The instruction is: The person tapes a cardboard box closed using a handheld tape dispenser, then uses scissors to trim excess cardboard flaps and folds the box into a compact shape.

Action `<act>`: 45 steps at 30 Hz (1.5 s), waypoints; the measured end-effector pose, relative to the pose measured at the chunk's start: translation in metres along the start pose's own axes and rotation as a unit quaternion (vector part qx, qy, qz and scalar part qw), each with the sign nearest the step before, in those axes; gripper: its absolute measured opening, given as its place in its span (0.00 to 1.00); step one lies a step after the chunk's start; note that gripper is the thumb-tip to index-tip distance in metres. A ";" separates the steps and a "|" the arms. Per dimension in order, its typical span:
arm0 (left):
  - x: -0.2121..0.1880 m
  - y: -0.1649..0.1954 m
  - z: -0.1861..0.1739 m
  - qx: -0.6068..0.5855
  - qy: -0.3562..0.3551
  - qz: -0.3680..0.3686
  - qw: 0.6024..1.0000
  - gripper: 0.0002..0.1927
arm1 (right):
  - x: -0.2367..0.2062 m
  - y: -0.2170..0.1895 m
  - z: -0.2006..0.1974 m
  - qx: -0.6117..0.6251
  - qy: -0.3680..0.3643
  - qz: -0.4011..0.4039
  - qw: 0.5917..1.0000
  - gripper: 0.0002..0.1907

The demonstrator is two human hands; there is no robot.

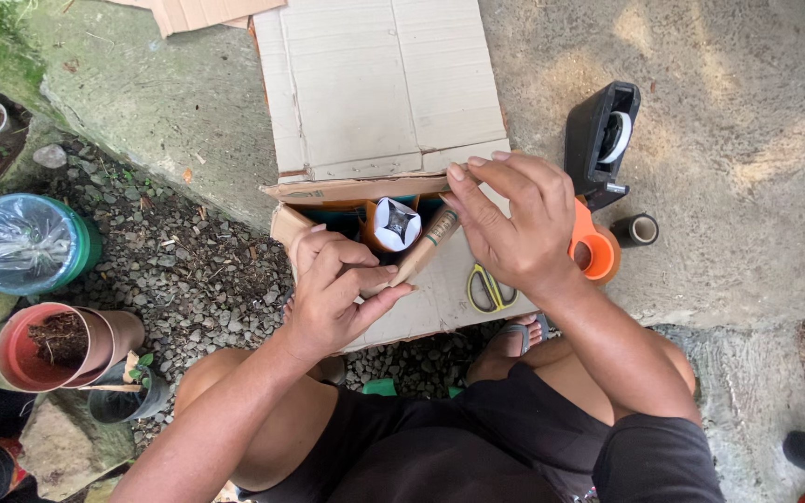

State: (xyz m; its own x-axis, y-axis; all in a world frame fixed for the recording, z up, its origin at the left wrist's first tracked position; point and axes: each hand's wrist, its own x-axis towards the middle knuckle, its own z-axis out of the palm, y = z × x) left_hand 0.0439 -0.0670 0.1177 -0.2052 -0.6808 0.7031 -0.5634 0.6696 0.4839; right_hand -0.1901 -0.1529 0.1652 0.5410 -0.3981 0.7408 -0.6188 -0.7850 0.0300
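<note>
Cardboard gave little support where your left hand [333,289] pinched the tan paper-wrapped stick [424,250] over the open box [379,102] and your right hand [514,224] gripped the flap; it could have slipped inside.

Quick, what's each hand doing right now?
Left hand: closed on the brown paper tube.
Right hand: fingers curled over the tube's upper end, holding it.
</note>
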 end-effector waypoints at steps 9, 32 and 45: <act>-0.002 -0.002 -0.005 -0.008 -0.002 -0.008 1.000 0.17 | 0.000 -0.008 0.007 -0.019 0.032 -0.021 0.999 0.17; -0.005 -0.005 -0.003 -0.004 0.008 -0.006 1.000 0.19 | 0.058 -0.023 -0.028 0.070 -0.144 0.034 0.987 0.17; 0.004 -0.004 -0.006 0.054 0.008 -0.047 0.997 0.29 | 0.058 -0.014 -0.002 -0.132 -0.135 -0.095 0.977 0.15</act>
State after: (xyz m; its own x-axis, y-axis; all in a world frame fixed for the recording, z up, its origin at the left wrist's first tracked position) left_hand 0.0501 -0.0710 0.1213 -0.1364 -0.7334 0.6660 -0.6623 0.5675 0.4892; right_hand -0.1510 -0.1639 0.2089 0.7695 -0.3961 0.5010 -0.5985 -0.7209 0.3493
